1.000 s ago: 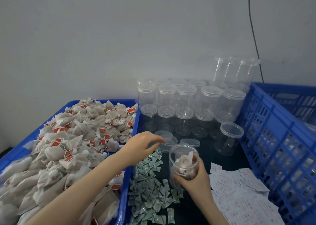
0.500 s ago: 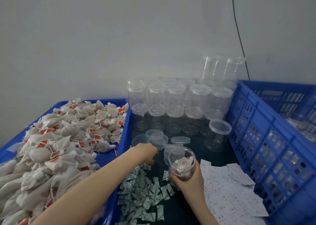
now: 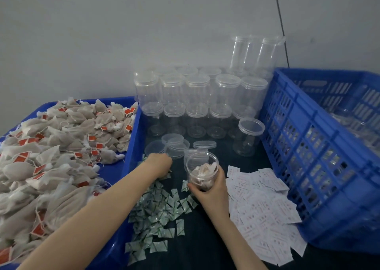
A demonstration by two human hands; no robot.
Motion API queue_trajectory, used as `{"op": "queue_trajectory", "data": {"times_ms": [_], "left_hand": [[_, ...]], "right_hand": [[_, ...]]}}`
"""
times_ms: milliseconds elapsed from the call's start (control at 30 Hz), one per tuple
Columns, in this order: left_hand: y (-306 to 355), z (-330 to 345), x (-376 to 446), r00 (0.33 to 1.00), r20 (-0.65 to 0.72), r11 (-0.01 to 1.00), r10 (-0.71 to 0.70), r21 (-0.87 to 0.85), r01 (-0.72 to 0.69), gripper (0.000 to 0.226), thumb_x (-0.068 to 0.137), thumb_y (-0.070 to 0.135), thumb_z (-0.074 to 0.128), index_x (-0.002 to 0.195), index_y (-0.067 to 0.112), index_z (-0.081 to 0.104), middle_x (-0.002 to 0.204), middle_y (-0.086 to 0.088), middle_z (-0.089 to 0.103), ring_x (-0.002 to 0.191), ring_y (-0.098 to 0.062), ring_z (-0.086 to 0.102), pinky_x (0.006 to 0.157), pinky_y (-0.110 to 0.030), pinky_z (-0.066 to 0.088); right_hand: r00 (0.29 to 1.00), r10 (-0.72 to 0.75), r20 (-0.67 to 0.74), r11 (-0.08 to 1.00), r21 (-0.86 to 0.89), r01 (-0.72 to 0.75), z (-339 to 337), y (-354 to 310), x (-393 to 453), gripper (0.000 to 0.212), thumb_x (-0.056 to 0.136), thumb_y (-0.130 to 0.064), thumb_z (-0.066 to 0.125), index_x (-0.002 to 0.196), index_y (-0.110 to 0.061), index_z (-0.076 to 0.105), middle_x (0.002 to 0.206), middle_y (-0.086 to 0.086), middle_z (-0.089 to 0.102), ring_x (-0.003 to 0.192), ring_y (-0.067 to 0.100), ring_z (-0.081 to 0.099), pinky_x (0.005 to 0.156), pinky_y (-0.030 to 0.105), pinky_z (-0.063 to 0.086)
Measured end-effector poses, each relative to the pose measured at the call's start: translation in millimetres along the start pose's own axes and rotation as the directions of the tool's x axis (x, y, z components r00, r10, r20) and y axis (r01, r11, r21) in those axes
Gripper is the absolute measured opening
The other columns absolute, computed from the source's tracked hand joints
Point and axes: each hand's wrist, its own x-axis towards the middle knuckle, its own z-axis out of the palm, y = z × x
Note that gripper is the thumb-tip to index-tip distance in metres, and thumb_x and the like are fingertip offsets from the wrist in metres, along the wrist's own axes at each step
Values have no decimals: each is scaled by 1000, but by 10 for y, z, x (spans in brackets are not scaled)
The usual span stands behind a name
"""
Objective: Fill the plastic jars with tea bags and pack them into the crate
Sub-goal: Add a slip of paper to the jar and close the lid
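My right hand grips a clear plastic jar from below. The jar is open at the top, holds several tea bags and stands tilted just above the dark table. My left hand lies knuckles up on the far end of a pile of small green sachets. Its fingers curl down into the pile and their tips are hidden. A heap of tea bags with red tags fills the blue tray on the left. The blue crate stands on the right.
Several empty lidded jars stand stacked against the wall behind my hands. Loose lids lie just beyond my left hand. One jar stands alone near the crate. White paper slips are spread between my right hand and the crate.
My left hand came down from above the loose lids onto the green sachets. My right hand kept hold of the jar, almost in the same place.
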Motion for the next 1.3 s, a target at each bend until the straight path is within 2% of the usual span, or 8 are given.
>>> {"op": "queue_trajectory", "data": {"times_ms": [233,433,600,767,900,1067,1200,1300], "left_hand": [[-29,-26,9,995,-98,1000,-19,-16,18,26,97,17,47,119,14,62,116,-8,63,101,-25,62,71,-33,46],[-103,-97,-22,975,-215,973,-63,-231,12,25,98,24,49,115,24,67,112,-3,66,95,-22,64,72,-33,50],[-138,-204,-67,920,-369,853,-135,-515,-81,12,96,27,54,105,22,61,100,2,71,85,-16,64,65,-29,48],[-95,-436,-208,824,-522,711,-220,-664,-231,11,88,32,65,93,22,69,87,10,68,82,-12,65,75,-35,56],[61,-627,-327,798,-595,714,-97,-600,-361,12,81,34,72,89,26,75,86,10,68,85,-8,58,77,-32,51],[334,-708,-345,879,-454,839,147,-413,-354,13,83,31,70,96,29,71,88,12,68,78,-6,60,67,-23,47],[439,-722,-343,913,-354,903,205,-292,-316,6,83,24,68,84,30,67,81,12,60,86,-13,61,56,-20,35],[509,-749,-371,920,-319,955,227,-114,-275,16,87,25,63,96,33,73,94,4,64,88,-20,62,60,-24,35]], "right_hand": [[1000,-15,-2,1000,-16,15,-11,49,2,99,57,-57,84,140,-27,39,135,-10,52,122,7,53,90,24,49],[1000,-17,6,1000,-12,17,-3,67,22,100,58,-54,86,141,-27,38,136,-10,52,124,7,51,92,24,46],[1000,-9,10,1000,-24,10,-3,81,28,100,59,-56,86,142,-25,38,137,-9,52,125,10,51,96,33,50],[1000,-10,15,999,-32,11,1,85,27,101,60,-54,87,143,-26,36,139,-9,50,127,9,50,96,30,48],[1000,-5,11,1000,-27,6,-2,55,13,104,56,-62,83,143,-30,35,139,-11,50,125,7,50,93,25,46],[1000,10,14,1000,-27,-9,-10,31,2,104,54,-70,76,142,-32,35,137,-13,51,122,8,54,91,34,52],[1000,27,13,999,-29,-27,-15,24,-3,104,54,-69,77,142,-31,36,135,-12,52,120,8,55,90,35,53],[1000,30,6,999,-26,-29,-8,12,-13,104,54,-69,77,142,-31,37,135,-12,53,119,8,55,89,35,54]]}}
